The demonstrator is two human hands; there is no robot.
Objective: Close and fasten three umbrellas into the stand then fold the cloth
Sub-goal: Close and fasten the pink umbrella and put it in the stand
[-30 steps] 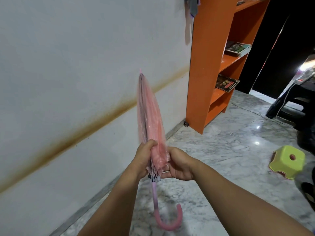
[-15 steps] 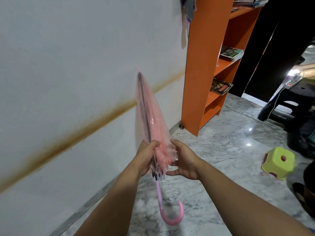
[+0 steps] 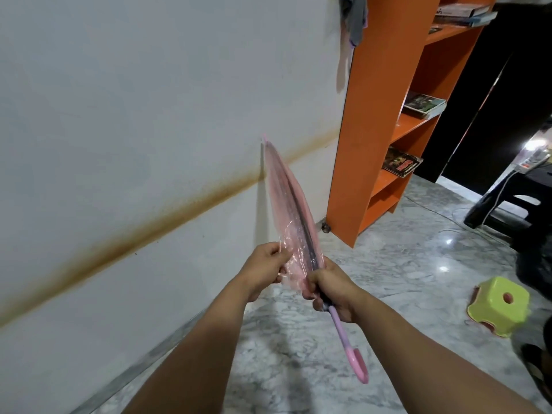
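The pink umbrella is collapsed and I hold it up in front of me, its tip tilted toward the far left against the white wall, its hooked handle hanging near and to the right. My right hand is curled tight around the shaft just below the canopy's hem, steadying it. My left hand pinches the loose clear-pink folds at the hem between thumb and fingers, the rest of the hand half open.

The canopy looks slack, so I judge the step is gathering it for fastening. To do it well I should turn the shaft with my right hand while my left smooths the pleats one way, keeping them flat before the strap goes round; I can't see the strap here.

The orange shelf stands far right, a green stool on the marble floor. No stand is in view.
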